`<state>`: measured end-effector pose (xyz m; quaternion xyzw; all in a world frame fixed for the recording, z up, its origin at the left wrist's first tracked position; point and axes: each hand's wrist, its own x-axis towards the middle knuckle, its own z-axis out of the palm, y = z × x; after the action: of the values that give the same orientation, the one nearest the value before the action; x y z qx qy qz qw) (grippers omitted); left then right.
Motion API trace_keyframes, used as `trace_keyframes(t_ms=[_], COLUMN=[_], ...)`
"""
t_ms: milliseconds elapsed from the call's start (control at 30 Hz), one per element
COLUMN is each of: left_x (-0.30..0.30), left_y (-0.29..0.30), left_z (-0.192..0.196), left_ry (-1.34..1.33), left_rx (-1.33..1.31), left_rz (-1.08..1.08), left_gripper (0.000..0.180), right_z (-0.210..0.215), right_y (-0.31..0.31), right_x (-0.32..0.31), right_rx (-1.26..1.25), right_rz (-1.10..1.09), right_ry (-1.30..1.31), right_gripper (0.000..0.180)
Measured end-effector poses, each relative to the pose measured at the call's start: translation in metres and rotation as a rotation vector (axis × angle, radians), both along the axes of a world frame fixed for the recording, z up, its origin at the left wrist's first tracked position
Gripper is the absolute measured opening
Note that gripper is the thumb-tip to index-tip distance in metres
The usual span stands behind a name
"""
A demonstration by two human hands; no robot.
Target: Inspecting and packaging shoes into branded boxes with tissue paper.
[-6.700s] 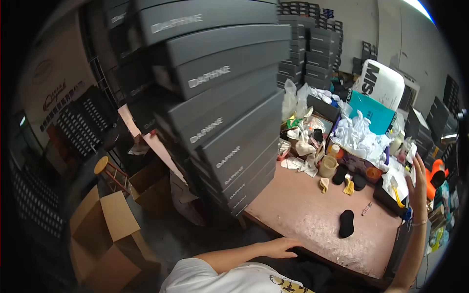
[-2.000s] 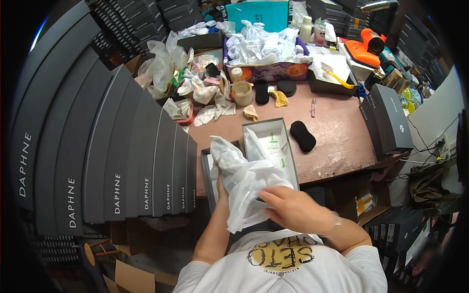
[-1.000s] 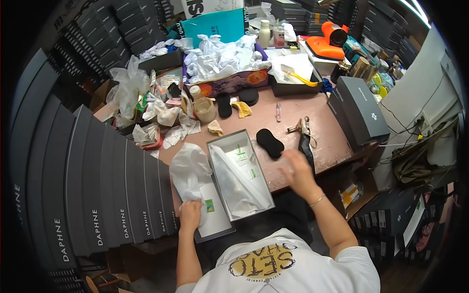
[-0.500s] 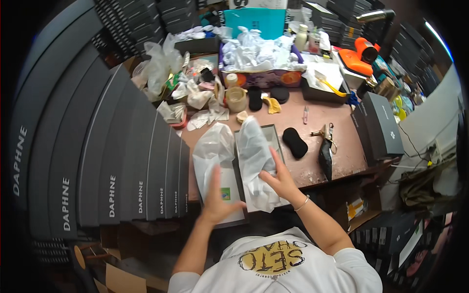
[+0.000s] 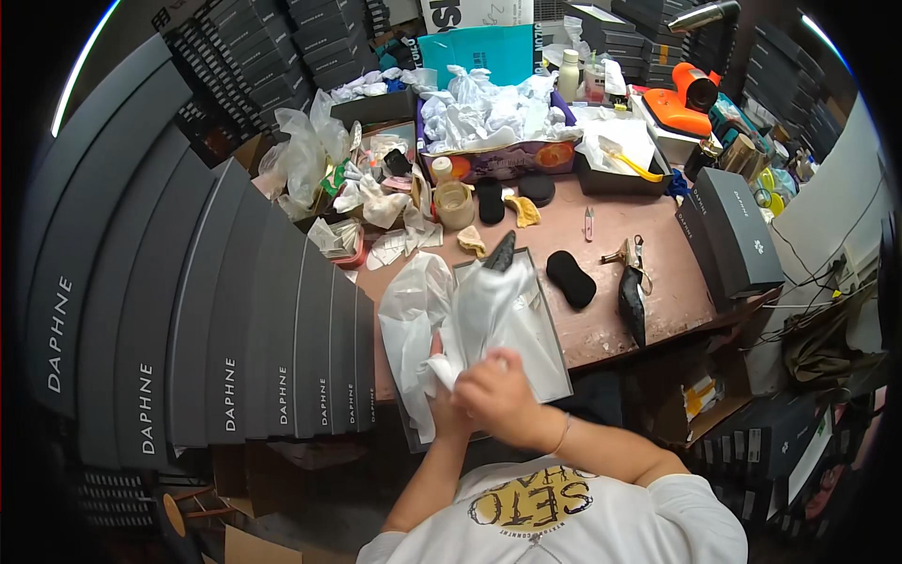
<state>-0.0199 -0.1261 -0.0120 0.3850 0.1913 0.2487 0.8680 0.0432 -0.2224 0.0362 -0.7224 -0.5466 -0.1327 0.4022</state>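
Observation:
A pointed dark shoe [image 5: 503, 250] pokes out of white tissue paper [image 5: 481, 315] above the open shoe box [image 5: 556, 351]. Only its toe shows; the paper covers the rest. From below, my left hand [image 5: 449, 410] grips the near end of the wrapped bundle, its fingers partly hidden. My right hand [image 5: 505, 397] is closed on a gathered edge of the paper close to the left one, somewhat blurred. Another white sheet [image 5: 413, 329] lies in the left half of the box. A second pointed black heeled shoe [image 5: 631, 305] rests on its side to the right.
A black insole-shaped pad [image 5: 569, 279] and pink snips [image 5: 589, 225] lie on the table [image 5: 672, 282]. Grey shoe boxes [image 5: 202, 310] stand in a tall row at left. Behind are a carton of crumpled paper [image 5: 489, 117], a jar [image 5: 454, 204] and yellow cloth [image 5: 524, 211].
The hands, apart before, have come together at the near end of the bundle and both grip it. The paper has shifted and the shoe's dark toe now shows at the far end.

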Motion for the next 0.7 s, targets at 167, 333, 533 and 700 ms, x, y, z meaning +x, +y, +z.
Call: trace_keyframes(t_ms=[167,333,533,700], left_x=[-0.021,-0.042,-0.016,-0.005], left_y=[0.021,0.072,0.079,0.105], left_z=[-0.03,-0.012,0.008,0.039], left_ry=[-0.053,-0.043,0.213,0.098], left_rx=[-0.143,-0.188,-0.17,0.04], left_rz=[-0.137,-0.373,-0.361,0.363], left_gripper=[0.055,0.065,0.07,0.064], right_z=[0.027,0.047,0.005,-0.025], right_y=[-0.031,-0.061,-0.051,-0.078], right_x=[-0.025,0.049,0.086,0.118], right_rx=[-0.114,-0.068,-0.465,-0.353], right_rz=[0.317,-0.088,0.117,-0.246], right_ry=[1.018,0.059,0.066,0.326], right_gripper=[0.024,0.059,0.069,0.056])
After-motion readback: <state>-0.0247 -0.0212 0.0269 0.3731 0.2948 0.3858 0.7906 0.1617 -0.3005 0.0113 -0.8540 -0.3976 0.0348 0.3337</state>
